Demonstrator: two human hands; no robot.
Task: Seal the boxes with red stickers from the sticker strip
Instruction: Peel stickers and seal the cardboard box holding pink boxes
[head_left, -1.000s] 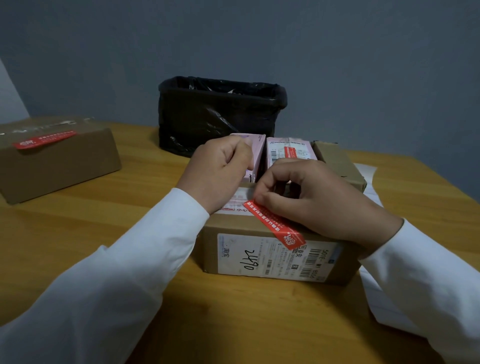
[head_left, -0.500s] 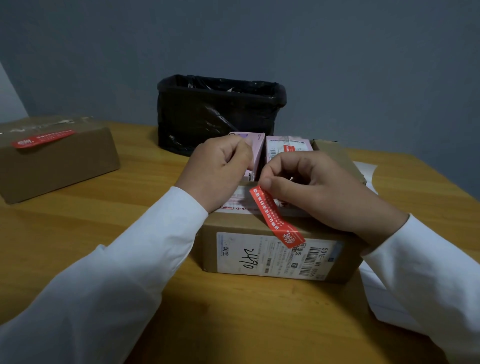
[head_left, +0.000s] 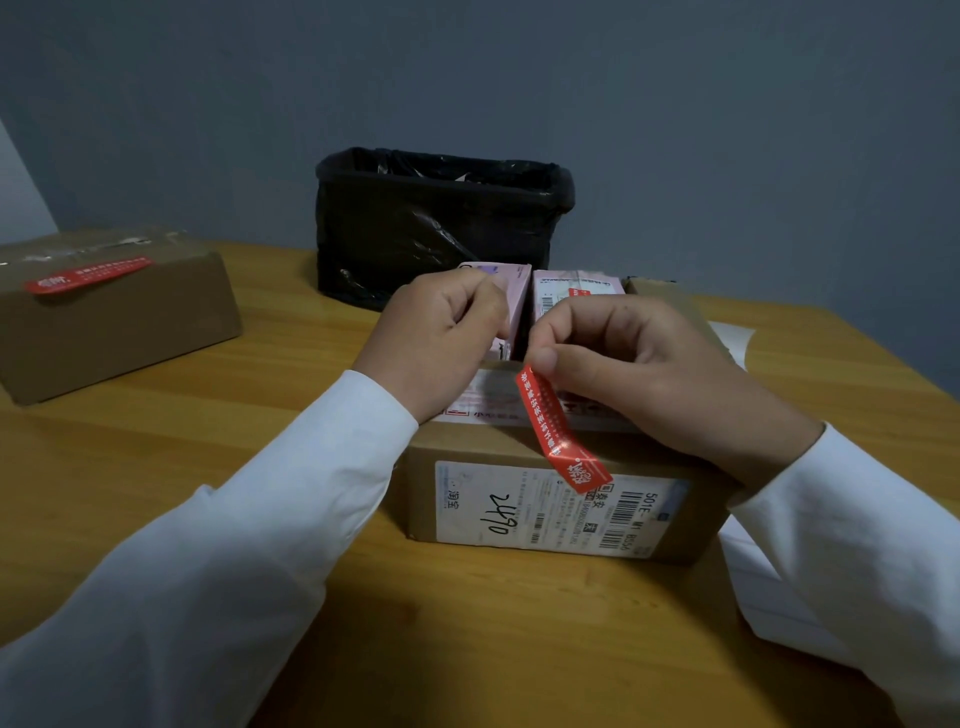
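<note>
Fingers (head_left: 545, 358) of my right hand (head_left: 649, 374) pinch the sticker (head_left: 558, 431) by its top end, so it hangs slantwise over the box (head_left: 550, 514) edge, ready to bridge the seam; my left hand (head_left: 441, 338) is curled shut, I judge steadying the box; what it grips, I cannot tell; a sealed box (head_left: 114, 306) sits far left on the table (head_left: 311, 364).

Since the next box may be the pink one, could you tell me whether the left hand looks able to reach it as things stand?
Probably yes: the left hand already sits against the left pink box, with nothing between them.
</note>
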